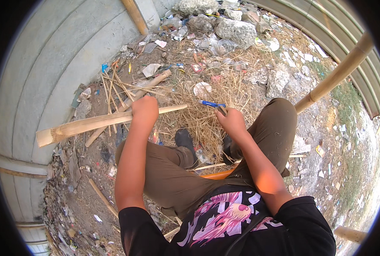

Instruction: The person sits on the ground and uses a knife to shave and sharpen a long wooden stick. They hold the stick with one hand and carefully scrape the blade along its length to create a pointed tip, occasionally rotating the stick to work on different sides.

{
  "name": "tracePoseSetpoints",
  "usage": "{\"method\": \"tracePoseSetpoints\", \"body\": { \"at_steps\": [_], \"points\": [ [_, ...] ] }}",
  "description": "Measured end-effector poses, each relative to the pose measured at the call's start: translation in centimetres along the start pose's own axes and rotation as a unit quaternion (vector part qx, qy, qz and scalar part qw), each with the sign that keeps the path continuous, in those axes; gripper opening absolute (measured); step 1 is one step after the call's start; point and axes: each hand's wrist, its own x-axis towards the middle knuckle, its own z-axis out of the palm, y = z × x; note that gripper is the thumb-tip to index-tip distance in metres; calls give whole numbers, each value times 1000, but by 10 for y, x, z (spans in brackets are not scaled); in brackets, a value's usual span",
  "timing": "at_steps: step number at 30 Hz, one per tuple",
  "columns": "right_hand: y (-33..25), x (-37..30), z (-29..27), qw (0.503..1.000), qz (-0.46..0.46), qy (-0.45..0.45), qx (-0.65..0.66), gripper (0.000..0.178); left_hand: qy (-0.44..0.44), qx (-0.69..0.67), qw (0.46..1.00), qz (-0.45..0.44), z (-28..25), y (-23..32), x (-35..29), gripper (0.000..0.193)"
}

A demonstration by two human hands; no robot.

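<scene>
My left hand (144,107) is closed around a long split bamboo piece (83,127). The piece lies nearly level, its broad end out to the left and its tapered tip pointing right, past my fist. My right hand (232,121) is closed just right of that tip, apart from it. A short brownish end sticks out between its thumb and fingers; the rest is hidden in the grip. Close beyond my fingers is a slim blue object (212,103); whether it joins what I hold, I cannot tell. Dry shavings (198,121) lie on the ground below.
Thin bamboo strips (111,96) and a round bamboo pole (149,84) lie to the left. A thick bamboo pole (337,73) slants by my right knee. A grey wall (49,77) curves along the left, a corrugated fence (326,25) along the right. Rocks (237,33) and litter lie ahead.
</scene>
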Motion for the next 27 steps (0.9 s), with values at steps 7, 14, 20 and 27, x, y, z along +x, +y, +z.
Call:
{"method": "tracePoseSetpoints", "body": {
  "at_steps": [7,14,20,27],
  "points": [
    [-60,-15,9,900,-184,208,335,28,82,30,994,66,10,-11,2,12],
    [-23,25,91,951,-160,72,256,27,117,66,986,100,11,-16,31,8],
    [84,28,165,984,67,-142,-81,40,109,89,983,119,-1,-3,50,8],
    [27,44,130,990,51,-83,106,33,83,83,988,101,-32,5,86,11]
  ]
}}
